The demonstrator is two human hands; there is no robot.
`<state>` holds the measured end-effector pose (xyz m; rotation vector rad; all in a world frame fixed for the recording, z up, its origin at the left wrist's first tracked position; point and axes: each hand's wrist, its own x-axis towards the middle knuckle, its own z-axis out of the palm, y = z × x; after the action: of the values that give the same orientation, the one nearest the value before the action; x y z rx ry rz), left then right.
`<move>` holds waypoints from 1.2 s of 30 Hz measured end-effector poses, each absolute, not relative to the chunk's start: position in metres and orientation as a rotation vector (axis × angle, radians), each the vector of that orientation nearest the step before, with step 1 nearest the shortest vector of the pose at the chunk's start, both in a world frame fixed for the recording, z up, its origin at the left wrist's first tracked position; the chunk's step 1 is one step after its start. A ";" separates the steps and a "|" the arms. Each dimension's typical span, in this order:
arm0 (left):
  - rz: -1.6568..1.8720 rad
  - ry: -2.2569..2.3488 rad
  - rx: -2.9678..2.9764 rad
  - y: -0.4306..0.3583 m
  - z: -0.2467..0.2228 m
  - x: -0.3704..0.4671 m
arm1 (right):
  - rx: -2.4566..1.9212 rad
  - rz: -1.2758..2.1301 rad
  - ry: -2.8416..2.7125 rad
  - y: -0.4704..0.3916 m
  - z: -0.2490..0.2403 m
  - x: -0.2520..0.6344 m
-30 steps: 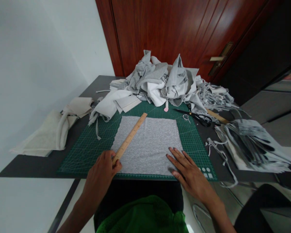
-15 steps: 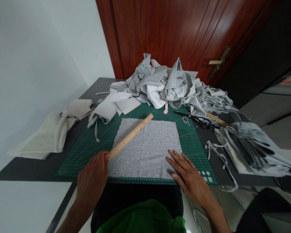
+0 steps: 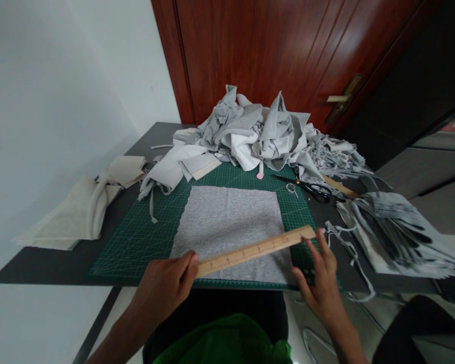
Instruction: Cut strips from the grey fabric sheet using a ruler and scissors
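A wooden ruler point(image 3: 254, 250) slants over a grey cloth piece point(image 3: 227, 215), its right end higher up. My left hand point(image 3: 170, 283) is closed round the ruler's left end, above the cloth's lower left part. At the ruler's right end my right hand point(image 3: 320, 275) has its fingers spread, with fingertips touching or very near that end. Under the cloth lies a green cutting mat point(image 3: 136, 242) with grid lines. Black scissors point(image 3: 314, 189) rest at the mat's upper right edge.
A heap of grey and white cloth point(image 3: 250, 131) is piled at the back, before the door. Folded grey cloths point(image 3: 398, 232) and a tangled white strip point(image 3: 349, 247) lie right. Pale cloth point(image 3: 76, 212) sits left on the dark table point(image 3: 30, 265).
My left hand has moved right and swung the ruler down to a flatter slant. My right hand has come off the cloth and shifted right to the ruler's far end.
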<state>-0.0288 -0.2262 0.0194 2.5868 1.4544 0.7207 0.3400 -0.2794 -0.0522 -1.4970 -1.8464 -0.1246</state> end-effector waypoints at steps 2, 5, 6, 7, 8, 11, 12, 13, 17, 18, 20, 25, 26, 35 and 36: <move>0.722 1.390 2.618 -0.227 0.021 -0.028 | -1.488 -0.206 -1.861 -0.277 -0.052 0.348; 0.698 1.317 2.625 -0.225 0.023 -0.028 | -1.445 -0.266 -1.975 -0.273 -0.048 0.362; 0.689 1.304 2.618 -0.224 0.023 -0.028 | -1.415 -0.278 -2.023 -0.272 -0.046 0.367; 0.683 1.295 2.612 -0.222 0.023 -0.029 | -1.378 -0.283 -2.072 -0.271 -0.044 0.371; 0.679 1.284 2.610 -0.218 0.024 -0.029 | -1.336 -0.281 -2.122 -0.269 -0.041 0.375; 0.691 1.232 2.623 -0.200 0.030 -0.031 | -1.246 -0.255 -2.239 -0.258 -0.030 0.384; 0.703 1.208 2.629 -0.191 0.033 -0.031 | -1.240 -0.261 -2.251 -0.252 -0.025 0.386; 0.715 1.170 2.635 -0.181 0.037 -0.031 | -1.246 -0.267 -2.252 -0.244 -0.020 0.389; 0.779 1.162 2.584 -0.128 0.053 -0.028 | -1.283 -0.162 -2.208 -0.192 0.002 0.398; 0.779 1.167 2.563 -0.113 0.055 -0.026 | -1.261 -0.098 -2.207 -0.175 0.006 0.400; 0.751 1.207 2.538 -0.084 0.056 -0.022 | -1.222 0.028 -2.206 -0.140 0.010 0.404; 0.754 1.327 2.508 -0.017 0.033 -0.016 | -1.189 0.204 -2.244 -0.071 -0.007 0.403; 0.731 1.311 2.513 -0.008 0.026 -0.017 | -1.194 0.229 -2.251 -0.064 -0.012 0.402; 0.662 1.076 2.576 0.006 -0.018 -0.036 | -1.180 0.271 -2.284 -0.062 -0.038 0.405; 0.658 1.065 2.584 0.006 -0.018 -0.037 | -1.184 0.258 -2.280 -0.062 -0.039 0.406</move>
<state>-0.0373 0.0057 -0.0181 2.5837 1.0655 0.6578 0.4055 -0.0624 -0.0392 -1.1841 -2.2797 0.2584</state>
